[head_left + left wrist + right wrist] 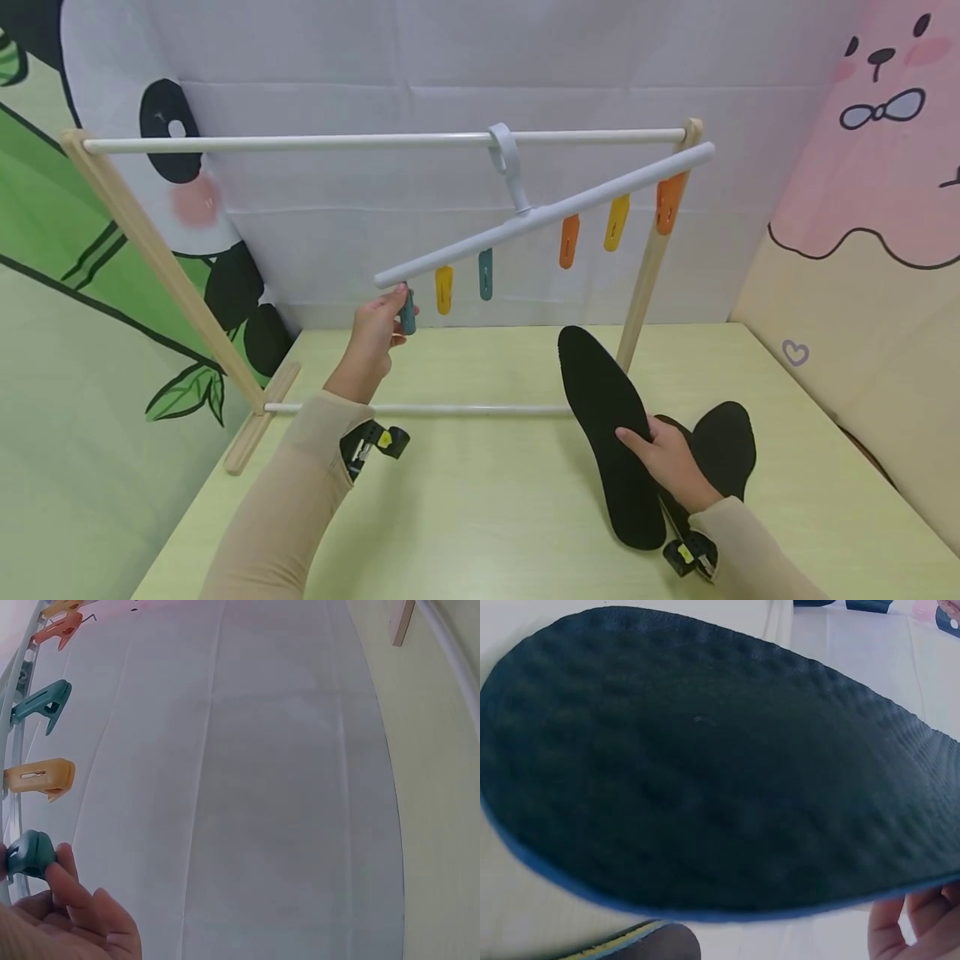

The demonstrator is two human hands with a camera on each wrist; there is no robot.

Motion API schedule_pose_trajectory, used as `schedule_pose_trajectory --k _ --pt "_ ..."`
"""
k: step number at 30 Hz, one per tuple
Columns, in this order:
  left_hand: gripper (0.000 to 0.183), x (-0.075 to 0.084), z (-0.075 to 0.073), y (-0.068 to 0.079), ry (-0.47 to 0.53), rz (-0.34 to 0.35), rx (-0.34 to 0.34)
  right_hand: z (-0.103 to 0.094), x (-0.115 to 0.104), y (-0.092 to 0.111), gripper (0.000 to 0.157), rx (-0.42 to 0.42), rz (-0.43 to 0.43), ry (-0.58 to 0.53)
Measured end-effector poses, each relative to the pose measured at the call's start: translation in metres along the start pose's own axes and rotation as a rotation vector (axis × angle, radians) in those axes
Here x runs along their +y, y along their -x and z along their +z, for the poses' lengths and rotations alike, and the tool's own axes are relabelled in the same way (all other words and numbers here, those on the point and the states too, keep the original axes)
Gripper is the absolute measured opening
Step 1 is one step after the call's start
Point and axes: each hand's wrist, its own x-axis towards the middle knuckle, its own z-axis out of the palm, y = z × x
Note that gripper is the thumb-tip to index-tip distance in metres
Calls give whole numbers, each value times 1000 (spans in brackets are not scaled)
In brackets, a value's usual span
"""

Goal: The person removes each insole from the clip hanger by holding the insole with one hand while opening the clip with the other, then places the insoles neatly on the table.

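Note:
A white hanger [450, 251] with clips hooks over the rack's top bar and tilts, its left end low. My left hand [369, 340] pinches the teal clip [407, 314] at that low end; the left wrist view shows this clip [31, 855] between thumb and fingers. On the right, my right hand [672, 461] grips a black shoe insole [611, 433] by its middle, thumb on top, raised above the table. The insole [705, 765] fills much of the right wrist view, its dimpled side showing. More black insoles [723, 446] lie beyond the right hand, partly hidden.
Along the hanger hang yellow [444, 290], teal [486, 275] and orange clips [570, 242]. The rack has a white top bar [300, 143], wooden legs [165, 258] and a low white bar [465, 410] above the pale table [450, 517]. Printed cloth stands behind.

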Motion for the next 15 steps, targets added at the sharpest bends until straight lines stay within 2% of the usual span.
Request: schedule_pose_trajectory --k 9,15 --pt "30 -2 1 -2 -31 18 -2 -6 2 0 33 16 37 46" --pt "30 -3 2 -2 -26 5 1 -8 6 1 34 22 45 40"
